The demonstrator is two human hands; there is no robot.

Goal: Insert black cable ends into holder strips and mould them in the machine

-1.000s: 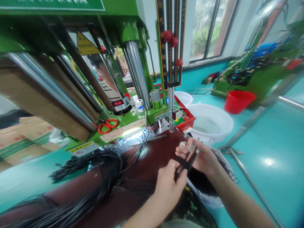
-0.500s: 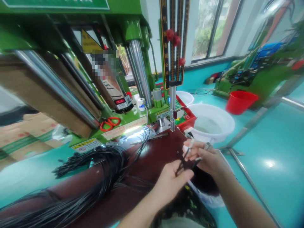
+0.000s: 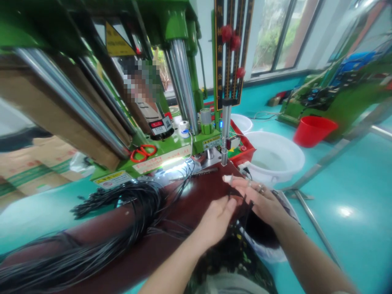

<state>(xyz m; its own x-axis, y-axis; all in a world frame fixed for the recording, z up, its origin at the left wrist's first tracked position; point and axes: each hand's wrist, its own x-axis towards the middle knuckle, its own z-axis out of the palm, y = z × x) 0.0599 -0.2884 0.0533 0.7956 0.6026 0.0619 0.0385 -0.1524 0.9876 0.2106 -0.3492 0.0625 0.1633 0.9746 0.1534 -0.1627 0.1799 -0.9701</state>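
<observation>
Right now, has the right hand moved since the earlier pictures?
Yes. The right hand has shifted leftward in the view, bringing its fingertips nearer the foot of the metal post.

A factory workshop is presenting itself through its equipment. A large green machine (image 3: pixel 177 24) with steel columns (image 3: pixel 185 81) is bearing a triangular yellow warning sign (image 3: pixel 118 43) and is standing behind a dark red worktable (image 3: pixel 199 192). Black cables (image 3: pixel 147 204) are lying there in bulk. A second green machine (image 3: pixel 349 98) is occupying the glossy turquoise floor (image 3: pixel 352 196) near a red bucket (image 3: pixel 315 132); cardboard (image 3: pixel 45 163) is lying at left.
</observation>
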